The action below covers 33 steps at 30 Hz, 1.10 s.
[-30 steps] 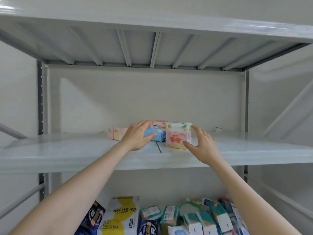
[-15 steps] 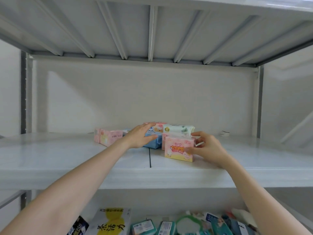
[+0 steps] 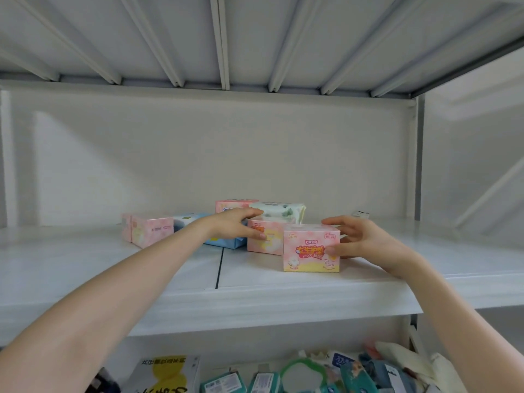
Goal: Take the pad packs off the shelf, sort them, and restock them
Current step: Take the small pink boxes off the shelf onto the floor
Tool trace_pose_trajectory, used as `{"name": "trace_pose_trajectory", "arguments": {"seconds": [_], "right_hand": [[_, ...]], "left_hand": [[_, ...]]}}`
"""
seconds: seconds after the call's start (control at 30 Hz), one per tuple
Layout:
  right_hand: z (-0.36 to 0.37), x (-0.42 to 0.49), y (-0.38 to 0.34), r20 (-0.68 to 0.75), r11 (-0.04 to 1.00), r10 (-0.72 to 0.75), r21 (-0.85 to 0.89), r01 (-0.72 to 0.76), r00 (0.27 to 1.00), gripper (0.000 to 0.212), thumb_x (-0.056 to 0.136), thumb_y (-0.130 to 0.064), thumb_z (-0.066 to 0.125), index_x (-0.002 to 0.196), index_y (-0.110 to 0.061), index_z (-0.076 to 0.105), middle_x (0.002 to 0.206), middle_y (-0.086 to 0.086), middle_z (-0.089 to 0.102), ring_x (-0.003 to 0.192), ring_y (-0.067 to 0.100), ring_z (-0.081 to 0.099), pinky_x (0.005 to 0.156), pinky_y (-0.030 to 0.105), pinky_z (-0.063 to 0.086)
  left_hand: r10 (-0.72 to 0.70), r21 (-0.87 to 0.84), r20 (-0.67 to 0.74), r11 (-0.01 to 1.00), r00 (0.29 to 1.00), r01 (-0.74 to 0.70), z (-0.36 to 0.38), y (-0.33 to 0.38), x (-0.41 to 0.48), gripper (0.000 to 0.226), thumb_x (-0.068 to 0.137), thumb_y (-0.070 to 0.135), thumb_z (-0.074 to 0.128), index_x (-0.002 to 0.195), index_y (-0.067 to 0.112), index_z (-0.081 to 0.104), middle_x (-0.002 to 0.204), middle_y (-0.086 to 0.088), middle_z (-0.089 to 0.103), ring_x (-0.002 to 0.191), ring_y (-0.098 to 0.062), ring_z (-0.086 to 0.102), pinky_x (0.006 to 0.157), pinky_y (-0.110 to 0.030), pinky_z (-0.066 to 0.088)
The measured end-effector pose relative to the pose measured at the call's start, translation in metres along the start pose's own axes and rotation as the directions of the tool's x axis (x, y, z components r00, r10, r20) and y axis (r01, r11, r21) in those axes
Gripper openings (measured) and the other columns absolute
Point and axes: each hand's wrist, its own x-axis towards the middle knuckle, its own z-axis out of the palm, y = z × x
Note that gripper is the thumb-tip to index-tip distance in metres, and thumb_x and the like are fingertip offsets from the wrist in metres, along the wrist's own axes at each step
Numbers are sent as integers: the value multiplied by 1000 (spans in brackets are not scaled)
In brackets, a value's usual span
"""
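Just behind front box (image 3: 311, 248), second box (image 3: 269, 245).

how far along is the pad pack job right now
Early on. Done: nothing visibly cleared from this shelf. In hand: the right hand grips the front pink pack; the left hand holds the pink pack behind it. Remaining: the blue pack, green pack and far-left pink packs, then sorting and restocking.
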Motion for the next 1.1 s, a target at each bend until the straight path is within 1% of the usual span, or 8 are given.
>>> {"name": "trace_pose_trajectory", "arguments": {"seconds": [0.1,0.27,0.37,0.57,0.73,0.83,0.93,1.1], "right_hand": [[-2,1,3,7,1000,-1,21,1,1000,61,71,-12,82,125,-22,57,112,4,70,104,22,67,97,48,49],[-5,3,1,45,999,0,33,-2,999,64,69,-12,82,126,-19,56,116,7,68,101,19,68,90,36,55],[-7,2,1,56,999,3,40,-5,998,63,70,-9,82,127,-16,55,117,8,67,98,20,69,83,31,57],[-5,-4,1,23,993,10,116,-12,1000,59,68,-6,82,121,-14,57,113,13,67,94,25,71,75,34,59],[-2,-10,0,-28,989,27,148,-22,999,54,71,-2,81,118,-14,58,112,11,67,92,25,71,79,39,60],[0,-16,0,-84,984,15,180,0,996,54,70,0,81,118,-12,58,108,10,69,93,27,71,80,42,59],[5,-24,-3,-137,971,10,237,22,991,53,68,4,80,115,-10,58,108,13,69,91,27,71,74,37,60],[22,-41,-15,-196,964,4,261,49,981,53,69,5,79,116,-8,56,111,14,67,90,25,71,73,34,60]], "left_hand": [[-11,-44,-2,999,1000,11,1,-1,4,88,73,56,74,147,29,35,152,13,33,138,-8,31,112,-26,28],[-24,-93,3,995,1000,24,1,5,4,88,66,55,80,142,32,41,145,17,40,127,-1,36,102,-20,29],[-26,-143,5,989,1000,26,3,8,5,80,69,47,82,138,33,44,146,14,40,133,-3,36,104,-21,29],[-15,-181,3,983,1000,15,7,17,-3,76,75,44,78,140,30,41,149,7,39,136,-8,34,97,-25,40],[-31,-189,-57,982,998,20,9,25,-10,72,68,42,84,131,26,54,134,9,53,130,-9,43,108,-27,33],[-24,-256,-150,967,988,-15,11,27,-19,64,62,36,89,118,23,61,118,8,62,116,-10,55,101,-25,40],[-23,-275,-229,961,973,-42,11,25,-32,66,59,32,91,117,18,63,117,0,63,106,-17,62,98,-31,48],[-103,-413,-319,910,942,-41,0,19,-66,49,55,31,93,95,35,65,95,20,65,87,-1,65,67,-11,45]]}}
